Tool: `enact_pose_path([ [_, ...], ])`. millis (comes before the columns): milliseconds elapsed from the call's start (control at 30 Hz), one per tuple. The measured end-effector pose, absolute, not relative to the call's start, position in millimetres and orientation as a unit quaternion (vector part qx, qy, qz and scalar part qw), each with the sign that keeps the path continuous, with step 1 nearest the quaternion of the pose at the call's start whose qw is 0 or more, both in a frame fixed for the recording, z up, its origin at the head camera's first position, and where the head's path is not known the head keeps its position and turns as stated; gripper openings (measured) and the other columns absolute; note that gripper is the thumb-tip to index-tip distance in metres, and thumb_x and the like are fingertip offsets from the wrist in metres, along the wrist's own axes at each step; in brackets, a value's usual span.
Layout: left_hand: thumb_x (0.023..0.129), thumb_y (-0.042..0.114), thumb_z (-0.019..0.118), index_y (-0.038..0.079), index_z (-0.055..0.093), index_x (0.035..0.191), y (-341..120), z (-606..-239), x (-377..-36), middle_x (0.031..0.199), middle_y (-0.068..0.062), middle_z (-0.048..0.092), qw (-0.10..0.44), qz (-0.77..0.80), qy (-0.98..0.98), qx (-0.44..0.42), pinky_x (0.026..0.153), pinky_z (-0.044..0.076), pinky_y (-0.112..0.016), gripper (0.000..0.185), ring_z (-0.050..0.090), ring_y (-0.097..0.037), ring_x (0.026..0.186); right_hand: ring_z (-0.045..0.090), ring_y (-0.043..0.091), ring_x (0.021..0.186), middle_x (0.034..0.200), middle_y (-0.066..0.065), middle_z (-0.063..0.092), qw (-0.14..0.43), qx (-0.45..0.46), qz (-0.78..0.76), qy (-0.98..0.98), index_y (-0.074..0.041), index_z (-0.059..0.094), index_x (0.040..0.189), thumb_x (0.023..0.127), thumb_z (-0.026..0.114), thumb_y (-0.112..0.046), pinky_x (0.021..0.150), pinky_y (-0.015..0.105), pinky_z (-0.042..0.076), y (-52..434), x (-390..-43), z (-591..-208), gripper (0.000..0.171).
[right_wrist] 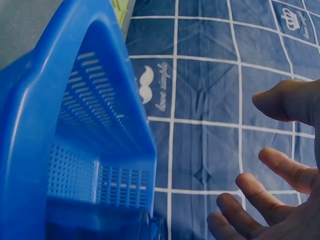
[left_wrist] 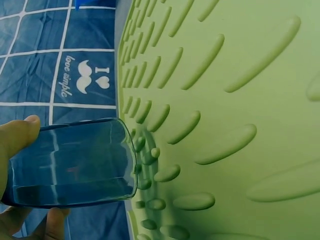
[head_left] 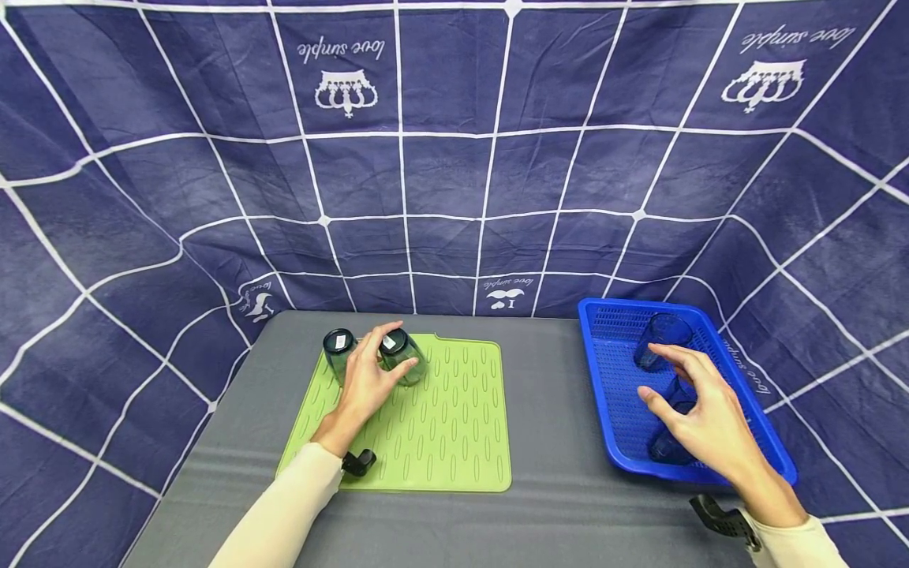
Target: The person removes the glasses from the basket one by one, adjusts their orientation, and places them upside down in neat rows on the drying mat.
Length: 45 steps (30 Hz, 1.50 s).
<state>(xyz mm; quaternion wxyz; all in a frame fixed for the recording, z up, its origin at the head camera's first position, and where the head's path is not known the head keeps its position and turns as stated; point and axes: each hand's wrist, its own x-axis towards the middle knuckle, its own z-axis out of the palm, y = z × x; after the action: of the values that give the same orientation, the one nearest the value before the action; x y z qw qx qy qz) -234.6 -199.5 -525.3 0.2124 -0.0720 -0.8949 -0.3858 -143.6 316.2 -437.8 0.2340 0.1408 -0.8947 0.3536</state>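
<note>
My left hand (head_left: 364,380) grips a dark-tinted drinking glass (head_left: 412,365) that stands upside down at the back of a green ridged mat (head_left: 454,426). In the left wrist view, thumb and fingers lie on opposite sides of that glass (left_wrist: 75,162), near its base, and its rim is at the mat. A second upside-down glass (head_left: 339,351) stands just left of the hand. Over the blue basket (head_left: 604,418), my right hand (head_left: 699,414) is held with fingers spread and nothing between them. Tinted glasses lie inside the basket, one glass (head_left: 660,339) at the back; others are partly hidden by the hand.
Grey cloth (head_left: 543,394) covers the table between mat and basket. A blue checked curtain (head_left: 454,173) hangs along the back and both sides. The basket's raised wall (right_wrist: 30,130) stands close to the right hand.
</note>
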Motion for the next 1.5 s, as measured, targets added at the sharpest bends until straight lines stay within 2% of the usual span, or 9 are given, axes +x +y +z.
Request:
enact_pose_path([
  [133, 0.090, 0.023, 0.104, 0.021, 0.068, 0.158, -199, -529, -236, 0.144, -0.016, 0.079, 0.210, -0.387, -0.895, -0.078, 0.086, 0.058, -0.044, 0.077, 0.070, -0.034, 0.098, 0.043, -0.026, 0.137, 0.149, 0.022, 0.068, 0.236, 0.137, 0.349, -0.897, -0.012, 0.072, 0.155, 0.088, 0.098, -0.002, 0.113, -0.006, 0.033, 325, -143, -439, 0.073],
  [367, 0.090, 0.022, 0.104, 0.019, 0.068, 0.158, -198, -531, -238, 0.148, -0.015, 0.079, 0.213, -0.387, -0.893, -0.091, 0.100, 0.061, -0.057, 0.077, 0.075, -0.040, 0.120, 0.040, -0.028, 0.136, 0.149, 0.025, 0.068, 0.245, 0.130, 0.333, -0.901, -0.013, 0.073, 0.154, 0.086, 0.099, -0.003, 0.111, -0.006, 0.029, 336, -142, -443, 0.074],
  [533, 0.091, 0.023, 0.104, 0.020, 0.069, 0.158, -194, -530, -240, 0.136, -0.013, 0.082, 0.206, -0.380, -0.897, -0.098, 0.083, 0.055, -0.044, 0.076, 0.066, -0.031, 0.095, 0.039, -0.028, 0.135, 0.148, 0.026, 0.069, 0.251, 0.124, 0.322, -0.904, -0.012, 0.074, 0.154, 0.084, 0.099, -0.005, 0.111, -0.006, 0.027, 343, -143, -446, 0.074],
  [767, 0.089, 0.020, 0.105, 0.020, 0.070, 0.157, -193, -533, -242, 0.125, -0.014, 0.083, 0.214, -0.374, -0.897, -0.104, 0.077, 0.050, -0.038, 0.077, 0.061, -0.025, 0.088, 0.043, -0.022, 0.141, 0.150, 0.025, 0.069, 0.257, 0.121, 0.302, -0.910, -0.014, 0.073, 0.155, 0.085, 0.100, -0.009, 0.113, -0.003, 0.022, 351, -143, -452, 0.075],
  [933, 0.088, 0.019, 0.105, 0.020, 0.070, 0.157, -192, -535, -243, 0.129, -0.017, 0.083, 0.217, -0.372, -0.896, -0.107, 0.079, 0.051, -0.043, 0.078, 0.065, -0.029, 0.091, 0.040, -0.022, 0.149, 0.150, 0.027, 0.069, 0.261, 0.127, 0.298, -0.909, -0.012, 0.073, 0.155, 0.086, 0.099, -0.009, 0.118, -0.002, 0.020, 356, -143, -455, 0.074],
  [1167, 0.089, 0.020, 0.104, 0.020, 0.071, 0.157, -191, -533, -243, 0.137, -0.020, 0.082, 0.201, -0.379, -0.898, -0.099, 0.095, 0.061, -0.059, 0.076, 0.078, -0.042, 0.117, 0.036, -0.024, 0.152, 0.153, 0.026, 0.069, 0.250, 0.115, 0.290, -0.917, -0.014, 0.072, 0.155, 0.087, 0.099, -0.013, 0.120, -0.003, 0.017, 364, -142, -459, 0.073],
  [1300, 0.090, 0.020, 0.104, 0.018, 0.071, 0.157, -190, -531, -242, 0.139, -0.021, 0.082, 0.196, -0.382, -0.898, -0.095, 0.104, 0.062, -0.064, 0.075, 0.078, -0.046, 0.126, 0.053, 0.011, 0.159, 0.155, 0.028, 0.067, 0.241, 0.111, 0.282, -0.922, -0.014, 0.071, 0.156, 0.087, 0.099, -0.014, 0.121, -0.002, 0.015, 369, -143, -461, 0.074],
  [1433, 0.090, 0.020, 0.104, 0.018, 0.070, 0.158, -190, -530, -243, 0.142, -0.021, 0.081, 0.188, -0.383, -0.899, -0.094, 0.111, 0.060, -0.066, 0.076, 0.076, -0.048, 0.133, 0.057, 0.058, 0.143, 0.155, 0.032, 0.065, 0.231, 0.109, 0.277, -0.927, -0.010, 0.070, 0.157, 0.088, 0.098, -0.014, 0.121, -0.003, 0.013, 374, -143, -462, 0.075],
  [1500, 0.090, 0.020, 0.104, 0.019, 0.069, 0.159, -190, -530, -243, 0.143, -0.021, 0.080, 0.184, -0.385, -0.900, -0.094, 0.113, 0.059, -0.066, 0.077, 0.075, -0.048, 0.135, 0.056, 0.061, 0.141, 0.155, 0.033, 0.064, 0.224, 0.108, 0.275, -0.929, -0.008, 0.069, 0.157, 0.088, 0.098, -0.015, 0.120, -0.003, 0.011, 377, -142, -462, 0.075],
])
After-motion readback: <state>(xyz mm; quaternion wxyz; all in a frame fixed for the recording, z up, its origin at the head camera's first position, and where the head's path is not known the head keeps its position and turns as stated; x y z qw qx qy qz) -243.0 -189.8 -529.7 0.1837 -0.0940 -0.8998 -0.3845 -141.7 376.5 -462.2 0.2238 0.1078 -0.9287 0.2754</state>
